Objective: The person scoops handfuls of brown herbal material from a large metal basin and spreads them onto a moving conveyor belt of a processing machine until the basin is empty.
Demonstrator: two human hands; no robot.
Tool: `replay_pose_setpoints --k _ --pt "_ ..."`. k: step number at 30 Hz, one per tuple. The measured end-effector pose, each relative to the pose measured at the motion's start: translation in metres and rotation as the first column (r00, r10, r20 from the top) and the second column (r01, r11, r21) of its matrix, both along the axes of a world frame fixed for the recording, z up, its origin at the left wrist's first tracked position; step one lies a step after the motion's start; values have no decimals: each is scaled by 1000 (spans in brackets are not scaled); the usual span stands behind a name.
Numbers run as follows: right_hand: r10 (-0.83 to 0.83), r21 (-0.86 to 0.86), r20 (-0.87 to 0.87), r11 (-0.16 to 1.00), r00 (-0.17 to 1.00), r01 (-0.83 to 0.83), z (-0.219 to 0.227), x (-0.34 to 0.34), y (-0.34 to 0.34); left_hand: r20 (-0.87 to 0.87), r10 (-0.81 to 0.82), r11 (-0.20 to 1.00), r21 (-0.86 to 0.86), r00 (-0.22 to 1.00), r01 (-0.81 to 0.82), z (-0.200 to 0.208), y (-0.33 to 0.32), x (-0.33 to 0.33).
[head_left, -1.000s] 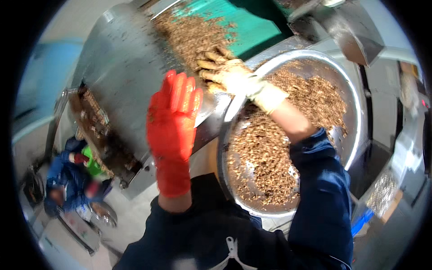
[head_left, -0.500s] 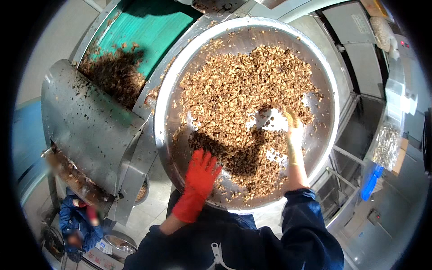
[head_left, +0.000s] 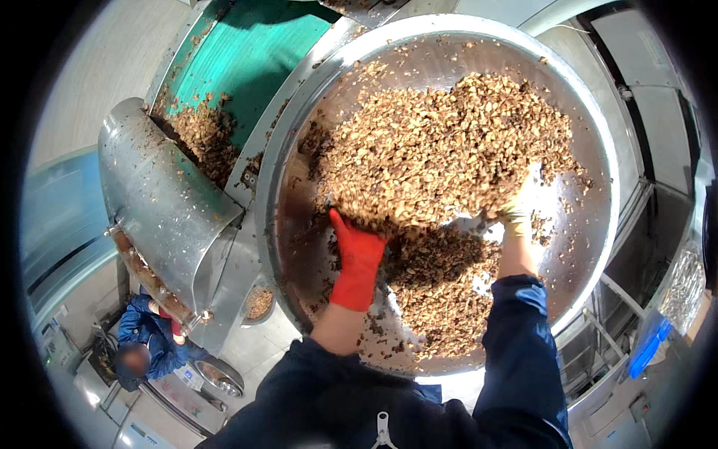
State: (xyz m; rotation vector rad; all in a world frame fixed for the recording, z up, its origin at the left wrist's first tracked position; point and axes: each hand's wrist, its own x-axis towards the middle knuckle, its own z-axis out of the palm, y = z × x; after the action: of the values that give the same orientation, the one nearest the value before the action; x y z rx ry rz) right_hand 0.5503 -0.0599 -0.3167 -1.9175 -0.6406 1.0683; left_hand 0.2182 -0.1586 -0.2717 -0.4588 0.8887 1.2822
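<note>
Locating the material: where are the brown flakes (head_left: 449, 153)?

Piled in the round metal basin (head_left: 570, 262), from centre to right of the frame.

Grip status?

Left hand (head_left: 359, 253), red-gloved, at centre: fingers mostly hidden in the flakes. Right hand (head_left: 520, 209), pale-gloved, right of centre: fingers partly hidden. Opening and hold: cannot tell for either.

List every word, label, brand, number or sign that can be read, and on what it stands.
No text is clearly readable.
White label by the co-worker: too small.
Reddish marks below it: too blurred.
Cabinet panel, upper right: faint marking, too blurred.
Metal basin: none visible.
</note>
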Motion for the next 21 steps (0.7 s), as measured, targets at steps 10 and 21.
replay_pose_setpoints --k 10,21 --pt "5 -91 -265 995 964 -30 14 -139 -17 214 -94 967 251 972 39 2 34 -35" --pt "143 55 -520 989 842 -134 144 -213 17 426 2 937 315 905 -150 115 56 -71"
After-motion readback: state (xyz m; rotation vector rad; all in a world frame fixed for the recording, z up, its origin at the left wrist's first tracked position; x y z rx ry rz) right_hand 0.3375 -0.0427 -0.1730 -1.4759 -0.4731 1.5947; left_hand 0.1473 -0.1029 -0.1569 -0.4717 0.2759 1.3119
